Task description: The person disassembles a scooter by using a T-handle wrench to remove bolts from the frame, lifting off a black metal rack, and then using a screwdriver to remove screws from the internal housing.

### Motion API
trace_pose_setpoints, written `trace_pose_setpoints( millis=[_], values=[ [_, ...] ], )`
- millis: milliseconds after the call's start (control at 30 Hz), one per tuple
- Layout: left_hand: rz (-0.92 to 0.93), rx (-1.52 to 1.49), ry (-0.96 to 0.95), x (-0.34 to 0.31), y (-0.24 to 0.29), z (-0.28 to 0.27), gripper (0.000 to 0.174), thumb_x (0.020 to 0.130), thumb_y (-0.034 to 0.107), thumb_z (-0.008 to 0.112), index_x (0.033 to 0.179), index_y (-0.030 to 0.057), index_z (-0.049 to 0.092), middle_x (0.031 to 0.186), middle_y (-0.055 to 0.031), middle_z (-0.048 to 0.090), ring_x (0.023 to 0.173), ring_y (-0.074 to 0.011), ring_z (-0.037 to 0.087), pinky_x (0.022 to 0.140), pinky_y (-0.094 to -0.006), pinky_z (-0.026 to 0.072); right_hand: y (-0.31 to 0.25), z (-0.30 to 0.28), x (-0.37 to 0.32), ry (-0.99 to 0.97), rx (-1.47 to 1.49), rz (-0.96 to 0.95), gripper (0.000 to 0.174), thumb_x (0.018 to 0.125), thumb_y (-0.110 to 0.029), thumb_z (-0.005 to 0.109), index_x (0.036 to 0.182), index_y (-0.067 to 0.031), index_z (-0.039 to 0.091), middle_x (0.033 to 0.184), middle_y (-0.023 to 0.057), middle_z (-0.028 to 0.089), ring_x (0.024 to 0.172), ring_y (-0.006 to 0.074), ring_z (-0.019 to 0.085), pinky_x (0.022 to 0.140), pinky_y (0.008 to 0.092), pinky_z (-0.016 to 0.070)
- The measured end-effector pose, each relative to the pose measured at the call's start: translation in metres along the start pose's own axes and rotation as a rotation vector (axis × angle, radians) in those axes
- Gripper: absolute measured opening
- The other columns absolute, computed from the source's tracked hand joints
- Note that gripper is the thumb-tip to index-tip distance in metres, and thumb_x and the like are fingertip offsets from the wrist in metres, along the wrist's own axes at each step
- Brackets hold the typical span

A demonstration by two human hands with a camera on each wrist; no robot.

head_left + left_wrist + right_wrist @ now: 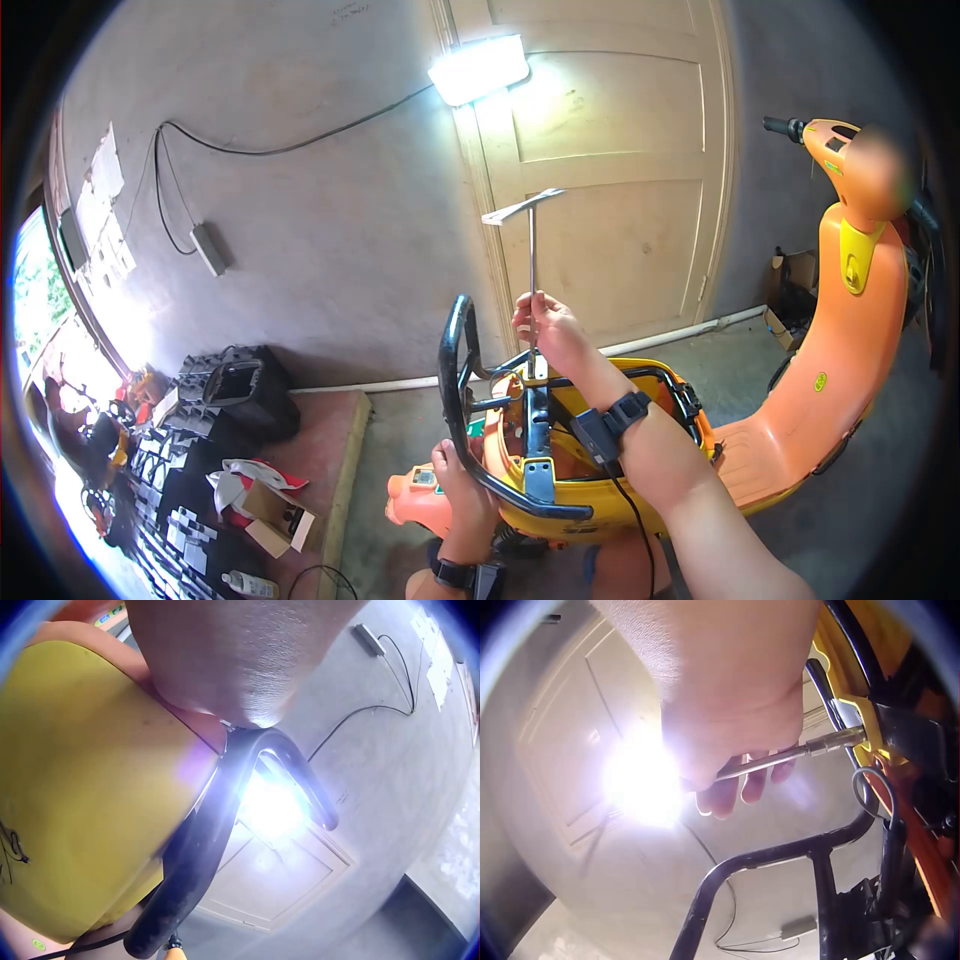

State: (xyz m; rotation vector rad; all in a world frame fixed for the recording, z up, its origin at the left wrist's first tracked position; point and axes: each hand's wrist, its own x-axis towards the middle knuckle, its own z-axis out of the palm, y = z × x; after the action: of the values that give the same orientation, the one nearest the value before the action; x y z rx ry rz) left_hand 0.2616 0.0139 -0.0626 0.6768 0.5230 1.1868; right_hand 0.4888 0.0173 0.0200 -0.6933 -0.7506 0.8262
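A T-handle socket wrench stands upright, its lower end on the bracket at the top of a scooter's yellow body. My right hand pinches its shaft partway up, below the crossbar. In the right wrist view the socket end meets the yellow edge, and the fingers of the right hand lie loosely curled behind the shaft. Lower down, my left hand holds the scooter's black tubular rail. That rail runs just past the hand in the left wrist view, where its fingers are hidden.
The orange scooter front extends to the right. A bright lamp hangs by the beige door, its cable running along the wall. At left are a black crate, an open carton and a white bottle.
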Motion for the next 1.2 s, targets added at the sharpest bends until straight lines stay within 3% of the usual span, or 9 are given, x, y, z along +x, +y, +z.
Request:
trace_pose_setpoints(
  millis=[100, 200, 300, 500, 633, 700, 767, 1000, 1200],
  values=[
    [-0.007, -0.035, -0.02, 0.0, 0.002, -0.002, 0.022, 0.102, 0.026, 0.042, 0.107, 0.0051, 0.038, 0.094, -0.0087, 0.052, 0.088, -0.0159, 0.055, 0.085, -0.0302, 0.0502, 0.006, -0.002, 0.004, -0.053, 0.025, -0.007, 0.032, 0.101, -0.033, 0.043, 0.101, -0.0053, 0.059, 0.087, 0.0019, 0.059, 0.078, 0.0106, 0.055, 0.07, 0.0254, 0.0446],
    [-0.04, -0.02, 0.012, 0.0, 0.006, 0.0, 0.022, 0.102, 0.026, 0.042, 0.107, 0.0048, 0.038, 0.094, -0.0086, 0.052, 0.087, -0.016, 0.055, 0.086, -0.031, 0.0498, 0.006, 0.008, 0.004, -0.03, 0.036, -0.064, 0.03, 0.098, -0.035, 0.049, 0.1, -0.0059, 0.055, 0.083, 0.0028, 0.056, 0.072, 0.0114, 0.054, 0.065, 0.025, 0.0445],
    [-0.021, -0.015, -0.008, 0.007, -0.001, -0.01, 0.022, 0.102, 0.025, 0.042, 0.107, 0.004, 0.04, 0.093, -0.0083, 0.052, 0.087, -0.0164, 0.055, 0.086, -0.0321, 0.0496, 0.007, 0.018, 0.002, 0.191, -0.153, -0.208, 0.033, 0.091, -0.032, 0.064, 0.106, -0.0062, 0.049, 0.085, 0.0023, 0.059, 0.064, 0.01, 0.056, 0.057, 0.0228, 0.043],
    [-0.044, 0.005, -0.03, 0.018, -0.004, -0.019, 0.02, 0.1, 0.023, 0.046, 0.105, 0.0041, 0.043, 0.086, -0.0054, 0.053, 0.078, -0.016, 0.056, 0.078, -0.0308, 0.0498, 0.006, 0.012, 0.003, 0.237, -0.085, -0.146, 0.021, 0.093, -0.029, 0.06, 0.099, -0.0087, 0.058, 0.088, 0.0026, 0.064, 0.074, 0.0117, 0.062, 0.066, 0.0243, 0.0468],
    [-0.1, -0.015, 0.016, 0.023, 0.0, -0.013, 0.012, 0.099, 0.018, 0.047, 0.099, 0.0055, 0.045, 0.082, -0.0028, 0.052, 0.072, -0.0107, 0.054, 0.066, -0.0248, 0.0484, -0.001, 0.016, 0.0, 0.184, -0.173, -0.009, 0.025, 0.1, -0.029, 0.046, 0.098, -0.0073, 0.057, 0.087, 0.005, 0.064, 0.073, 0.0125, 0.061, 0.066, 0.0252, 0.0463],
    [0.203, 0.285, -0.006, 0.019, 0.006, -0.014, 0.012, 0.1, 0.017, 0.045, 0.098, 0.0048, 0.044, 0.082, -0.0031, 0.052, 0.069, -0.0088, 0.05, 0.061, -0.0231, 0.0448, 0.004, 0.021, 0.0, 0.171, -0.152, -0.085, 0.034, 0.102, -0.033, 0.038, 0.095, -0.006, 0.057, 0.081, 0.0048, 0.063, 0.061, 0.0099, 0.055, 0.058, 0.0242, 0.0419],
    [0.481, 0.549, -0.005, 0.029, 0.009, -0.017, 0.013, 0.102, 0.015, 0.04, 0.097, 0.0038, 0.044, 0.081, -0.0033, 0.052, 0.066, -0.0074, 0.046, 0.06, -0.0221, 0.0416, 0.011, 0.016, 0.004, 0.155, -0.133, -0.148, 0.032, 0.101, -0.035, 0.042, 0.1, -0.0046, 0.053, 0.078, 0.0049, 0.059, 0.056, 0.0098, 0.05, 0.054, 0.0227, 0.0402],
    [0.237, 0.456, 0.07, 0.066, -0.001, -0.013, 0.019, 0.102, 0.019, 0.041, 0.096, 0.0037, 0.049, 0.079, -0.0009, 0.051, 0.062, -0.0072, 0.046, 0.056, -0.0225, 0.0412, 0.011, 0.007, 0.005, 0.182, -0.088, -0.315, 0.029, 0.091, -0.03, 0.063, 0.101, -0.0067, 0.05, 0.081, 0.0038, 0.055, 0.064, 0.0125, 0.054, 0.059, 0.0248, 0.0449],
    [0.061, 0.243, 0.002, 0.055, -0.014, -0.004, 0.02, 0.102, 0.023, 0.042, 0.097, 0.0053, 0.05, 0.076, -0.002, 0.054, 0.061, -0.0065, 0.05, 0.053, -0.0213, 0.0432, -0.005, 0.007, 0.001, 0.214, -0.079, -0.117, 0.03, 0.098, -0.036, 0.048, 0.091, -0.0073, 0.054, 0.079, 0.0034, 0.056, 0.07, 0.0158, 0.056, 0.067, 0.0301, 0.0453]
  ],
)
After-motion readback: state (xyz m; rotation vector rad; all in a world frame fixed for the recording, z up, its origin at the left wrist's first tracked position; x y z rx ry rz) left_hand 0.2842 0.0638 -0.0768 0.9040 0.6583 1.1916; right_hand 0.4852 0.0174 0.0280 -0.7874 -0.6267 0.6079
